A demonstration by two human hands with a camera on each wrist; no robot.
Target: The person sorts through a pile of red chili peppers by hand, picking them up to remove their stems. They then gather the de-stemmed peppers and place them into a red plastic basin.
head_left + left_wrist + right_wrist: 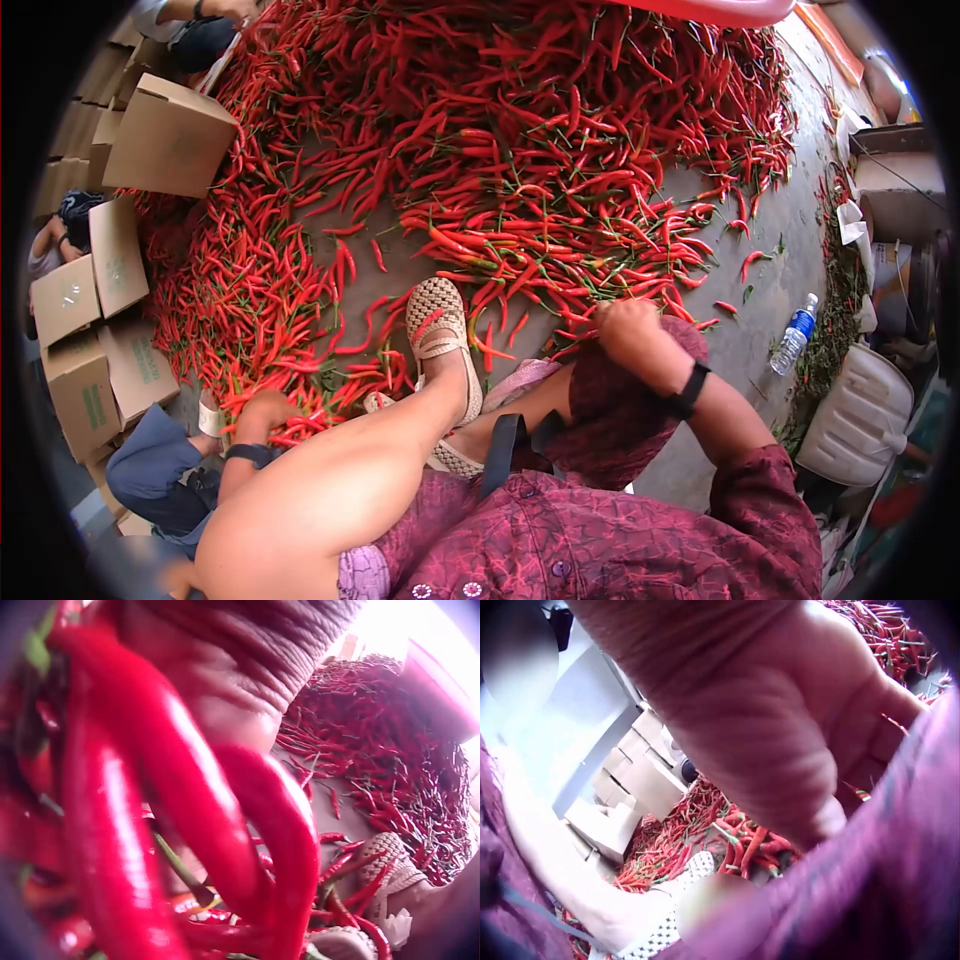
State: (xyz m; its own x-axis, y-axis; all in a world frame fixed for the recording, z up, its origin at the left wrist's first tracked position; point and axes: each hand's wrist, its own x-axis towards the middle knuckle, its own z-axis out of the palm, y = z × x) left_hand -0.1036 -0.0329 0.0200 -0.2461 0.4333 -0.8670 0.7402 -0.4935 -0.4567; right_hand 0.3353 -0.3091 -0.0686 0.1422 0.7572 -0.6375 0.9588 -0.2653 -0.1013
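Low on the left in the head view, my left hand (268, 410) reaches down among red chili peppers (300, 428), its fingers mostly hidden. Large glossy chilies (187, 772) fill the left wrist view just below the palm (217, 690); I cannot tell whether the fingers grip any. My right hand (632, 335) is beside my raised knee, at the near edge of the chili heap (560, 235), fingers curled. In the right wrist view, a bit of chili (859, 793) with a green part shows by the curled palm (780, 742).
My sandalled foot (438, 310) stands among the chilies. A water bottle (793, 338) lies on the concrete floor to the right. Cardboard boxes (170, 140) stand at the left, near other people. A pink basin rim (720, 10) shows at the top.
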